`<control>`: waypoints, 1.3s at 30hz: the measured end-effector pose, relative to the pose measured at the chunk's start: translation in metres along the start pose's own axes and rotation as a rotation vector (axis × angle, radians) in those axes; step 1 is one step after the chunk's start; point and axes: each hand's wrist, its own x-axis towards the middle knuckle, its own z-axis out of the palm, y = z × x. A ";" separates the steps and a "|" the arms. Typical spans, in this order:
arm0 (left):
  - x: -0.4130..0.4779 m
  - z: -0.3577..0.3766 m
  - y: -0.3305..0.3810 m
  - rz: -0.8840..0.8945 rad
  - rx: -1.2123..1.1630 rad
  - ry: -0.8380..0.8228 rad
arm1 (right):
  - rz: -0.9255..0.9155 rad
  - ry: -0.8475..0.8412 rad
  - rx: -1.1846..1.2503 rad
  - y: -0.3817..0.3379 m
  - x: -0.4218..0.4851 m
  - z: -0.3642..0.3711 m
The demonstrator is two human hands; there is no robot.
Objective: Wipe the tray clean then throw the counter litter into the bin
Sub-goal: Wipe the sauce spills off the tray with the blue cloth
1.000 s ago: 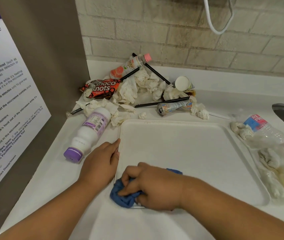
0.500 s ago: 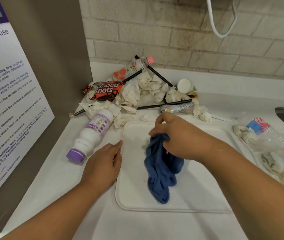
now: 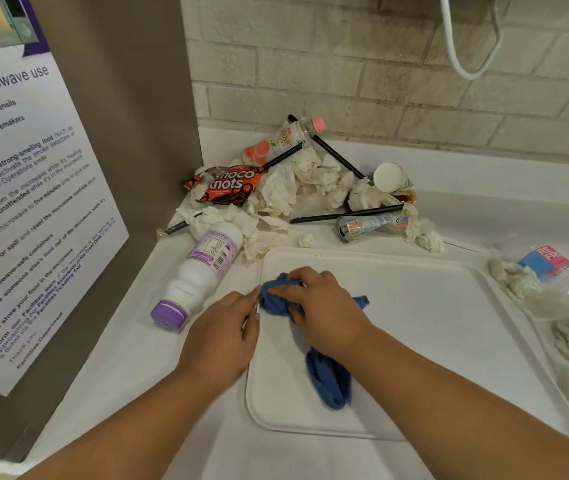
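The loose tail of the blue cloth (image 3: 328, 380) trails back from the grip toward the person, lying flat on the white tray (image 3: 432, 327). The right hand (image 3: 321, 306) has its fingers curled round the cloth's bunched head and presses it down close to the tray's left rim. Just to the left of that grip, the left hand (image 3: 224, 327) rests with fingers fairly straight against the rim, holding nothing, apparently steadying the tray. The tray's long axis runs left to right, so nearly all its bare surface lies to the right of the grip. The next stroke likely sweeps that way, and the right hand is the one placed for it. Beyond the grip, past the far rim, the litter waits untouched: a purple-capped bottle (image 3: 203, 268), crumpled tissues (image 3: 283, 192), a crushed can (image 3: 369, 226). No bin is in view.
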 end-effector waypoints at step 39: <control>0.000 -0.003 0.002 -0.023 0.025 -0.008 | -0.360 -0.509 0.176 0.001 -0.061 -0.041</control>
